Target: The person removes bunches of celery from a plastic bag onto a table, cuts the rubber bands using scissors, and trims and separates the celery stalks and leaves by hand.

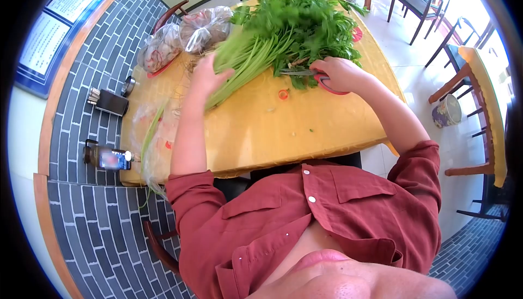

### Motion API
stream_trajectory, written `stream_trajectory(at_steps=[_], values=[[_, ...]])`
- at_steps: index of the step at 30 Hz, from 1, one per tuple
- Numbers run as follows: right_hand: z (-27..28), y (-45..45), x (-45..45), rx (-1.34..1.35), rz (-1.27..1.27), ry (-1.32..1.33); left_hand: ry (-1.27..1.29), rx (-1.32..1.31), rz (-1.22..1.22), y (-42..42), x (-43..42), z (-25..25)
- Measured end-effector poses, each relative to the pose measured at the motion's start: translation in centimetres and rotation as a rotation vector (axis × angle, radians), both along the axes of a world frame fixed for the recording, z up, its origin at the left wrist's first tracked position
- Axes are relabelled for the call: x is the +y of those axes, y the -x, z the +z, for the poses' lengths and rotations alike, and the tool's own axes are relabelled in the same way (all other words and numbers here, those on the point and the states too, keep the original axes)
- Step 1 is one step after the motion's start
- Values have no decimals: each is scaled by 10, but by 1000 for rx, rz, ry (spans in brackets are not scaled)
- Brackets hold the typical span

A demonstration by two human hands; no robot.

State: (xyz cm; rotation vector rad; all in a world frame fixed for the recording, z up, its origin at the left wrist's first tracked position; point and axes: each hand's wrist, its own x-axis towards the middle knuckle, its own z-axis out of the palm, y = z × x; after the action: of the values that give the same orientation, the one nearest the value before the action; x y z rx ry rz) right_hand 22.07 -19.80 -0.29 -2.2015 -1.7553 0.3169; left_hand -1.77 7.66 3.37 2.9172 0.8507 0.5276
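A big heap of leafy celery point(261, 48) lies across the far half of the table, its pale green stalks toward the left and its leaves to the right. My left hand point(207, 78) is closed around stalks at their lower end, and the stalks just above it are smeared by motion. In my right hand point(339, 73) is a pair of scissors point(297, 72) with red and dark handles, blades pointing left over the edge of the leaves. A small red ring-like item point(283, 94) lies on the table between my hands.
Clear plastic bags with reddish contents point(204, 29) stand at the back left of the yellow-covered table point(261, 135). A crumpled plastic bag point(155, 135) and a loose stalk hang at the left edge. Nearby are a phone point(114, 159), a dark holder point(111, 103) and chairs point(419, 2).
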Motion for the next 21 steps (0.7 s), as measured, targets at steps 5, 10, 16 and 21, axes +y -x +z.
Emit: stream_trajectory(at_steps=[5,10,16,21], values=[[-2,-23,9,-23,9,-71,59,-104,-31,-4,19,-16],[-3,-45,8,149,7,-197,2,-295,-59,2,27,19],[31,-34,-17,383,147,-38,-54,-489,-23,13,4,63],[28,-31,-21,371,155,-8,-235,-562,-8,16,-2,94]])
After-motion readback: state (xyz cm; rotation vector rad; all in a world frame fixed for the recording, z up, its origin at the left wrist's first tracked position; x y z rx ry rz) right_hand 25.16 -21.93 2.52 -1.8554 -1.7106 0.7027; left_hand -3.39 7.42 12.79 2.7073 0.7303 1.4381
